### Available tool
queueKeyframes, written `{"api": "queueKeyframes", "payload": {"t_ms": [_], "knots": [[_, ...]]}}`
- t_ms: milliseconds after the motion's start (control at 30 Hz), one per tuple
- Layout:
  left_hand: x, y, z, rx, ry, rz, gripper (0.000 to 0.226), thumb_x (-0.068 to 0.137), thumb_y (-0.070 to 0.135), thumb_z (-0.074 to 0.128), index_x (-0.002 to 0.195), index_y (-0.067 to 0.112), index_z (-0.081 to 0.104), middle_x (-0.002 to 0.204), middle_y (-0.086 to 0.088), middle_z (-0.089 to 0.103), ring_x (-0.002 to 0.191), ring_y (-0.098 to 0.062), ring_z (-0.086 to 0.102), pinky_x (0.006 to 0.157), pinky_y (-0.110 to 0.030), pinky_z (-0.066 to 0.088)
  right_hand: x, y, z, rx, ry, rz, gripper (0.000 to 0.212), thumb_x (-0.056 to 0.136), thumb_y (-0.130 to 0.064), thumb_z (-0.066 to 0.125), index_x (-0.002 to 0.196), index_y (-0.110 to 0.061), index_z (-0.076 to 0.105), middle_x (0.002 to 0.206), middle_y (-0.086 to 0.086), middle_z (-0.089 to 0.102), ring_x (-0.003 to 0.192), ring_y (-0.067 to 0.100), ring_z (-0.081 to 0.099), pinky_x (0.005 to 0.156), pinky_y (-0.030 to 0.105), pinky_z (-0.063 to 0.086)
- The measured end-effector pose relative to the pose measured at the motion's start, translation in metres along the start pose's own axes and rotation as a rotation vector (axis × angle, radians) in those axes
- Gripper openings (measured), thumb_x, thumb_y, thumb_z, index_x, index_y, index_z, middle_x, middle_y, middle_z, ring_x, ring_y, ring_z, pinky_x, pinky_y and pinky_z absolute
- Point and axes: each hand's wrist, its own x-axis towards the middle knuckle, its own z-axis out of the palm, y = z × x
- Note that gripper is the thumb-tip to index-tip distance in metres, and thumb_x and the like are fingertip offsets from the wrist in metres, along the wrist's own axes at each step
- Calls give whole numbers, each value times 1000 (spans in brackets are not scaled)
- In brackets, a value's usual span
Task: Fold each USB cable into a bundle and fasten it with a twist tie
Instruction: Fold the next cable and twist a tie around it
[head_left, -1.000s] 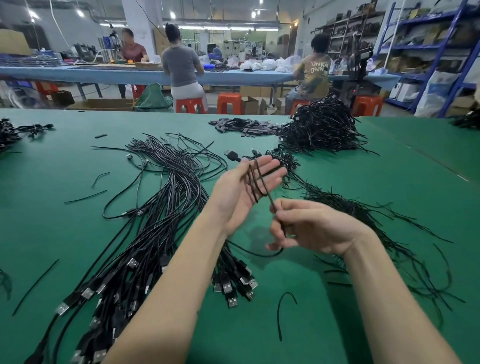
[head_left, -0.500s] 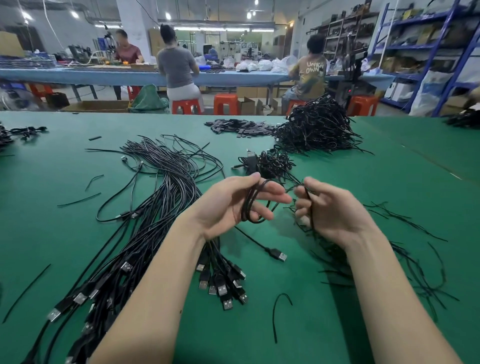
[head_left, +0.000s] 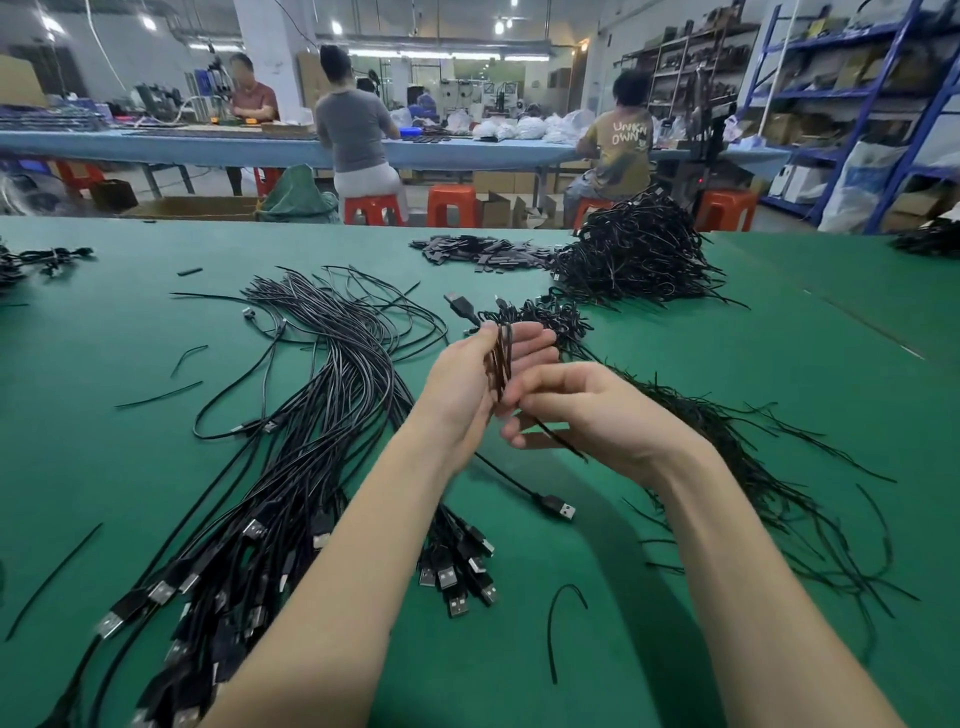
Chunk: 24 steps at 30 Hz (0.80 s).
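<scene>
Left hand (head_left: 467, 384) grips folded cable bundle (head_left: 500, 358); right hand (head_left: 587, 410) pinches twist tie (head_left: 558, 439). Step: fastening. Next, probably wrap tie around bundle middle, twist ends.

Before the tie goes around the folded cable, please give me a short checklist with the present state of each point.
1. Loops gathered in the left hand: ok, the cable is folded across its palm.
2. Tie held: ok, the right hand pinches it.
3. Tie wrapped around the bundle: not ok, not yet.
4. Free plug tucked in: not ok, it trails on the table.
5. Other plug tucked in: not ok, it sticks out above the fingers.
6. Loops even: cannot tell.
</scene>
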Motion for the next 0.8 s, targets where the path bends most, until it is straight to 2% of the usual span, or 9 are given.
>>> {"api": "queueKeyframes", "payload": {"t_ms": [33, 100, 167, 267, 400, 467, 600, 700, 800], "knots": [[0, -1, 2, -76, 34, -3, 44, 110, 27, 27, 90, 7, 61, 78, -3, 73, 79, -18, 73, 73, -25, 58, 0, 3, -1, -49, -4, 37, 24, 99, 8, 52, 89, -5, 70, 88, 10, 74, 83, 19, 71, 89, 37, 59], [3, -3, 3, -159, 122, 22, 40, 110, 27, 28, 79, 14, 50, 55, 5, 50, 58, -15, 61, 60, -21, 51, -1, 7, -5, -185, 1, 124, 26, 97, 7, 54, 86, -8, 72, 92, 12, 76, 88, 15, 71, 92, 35, 57], [5, -3, 0, -165, 172, 47, 38, 110, 27, 27, 77, 19, 41, 53, 9, 32, 48, -11, 40, 51, -18, 39, -3, 12, -12, -389, 34, 214, 25, 97, 5, 51, 88, -10, 70, 93, 10, 75, 82, 13, 67, 84, 33, 58], [4, -3, -5, -185, 147, -5, 40, 110, 27, 25, 72, 20, 36, 50, 10, 24, 41, -7, 28, 42, -17, 25, -4, 16, -13, -611, 19, 327, 13, 97, -3, 57, 102, -9, 67, 101, 10, 73, 78, 12, 63, 70, 26, 60], [2, -6, -4, -268, 49, -128, 40, 110, 25, 28, 71, 19, 36, 51, 10, 21, 40, -5, 22, 44, -18, 15, -3, 19, -3, -215, -211, 421, 16, 99, -3, 57, 115, -4, 61, 110, 18, 75, 89, 25, 73, 72, 32, 63], [0, -7, -5, -286, -13, -176, 40, 109, 25, 29, 70, 19, 37, 53, 10, 20, 40, -4, 22, 41, -17, 15, -3, 23, 0, -141, -252, 445, 18, 101, -1, 52, 118, -3, 57, 108, 20, 75, 88, 29, 75, 72, 34, 63], [-4, -7, -7, -298, -141, -269, 39, 108, 25, 31, 71, 19, 37, 55, 10, 21, 41, -4, 23, 41, -18, 15, 7, 30, -8, 31, 134, 302, 29, 101, 4, 43, 125, 0, 58, 111, 22, 71, 68, 21, 71, 55, 28, 57], [-5, -10, -6, -268, -162, -299, 40, 108, 26, 31, 70, 18, 39, 55, 9, 22, 42, -6, 25, 41, -17, 21, 10, 28, -15, 219, 231, 140, 21, 103, -20, 53, 107, -11, 71, 85, 4, 67, 58, 10, 60, 49, 20, 45], [-1, -15, -1, -69, -70, -213, 42, 110, 28, 28, 71, 18, 40, 51, 8, 28, 45, -10, 31, 46, -20, 30, 10, 27, -14, 11, 361, 34, 17, 95, -26, 71, 103, -11, 75, 76, -3, 70, 58, 6, 59, 50, 19, 49]]}}
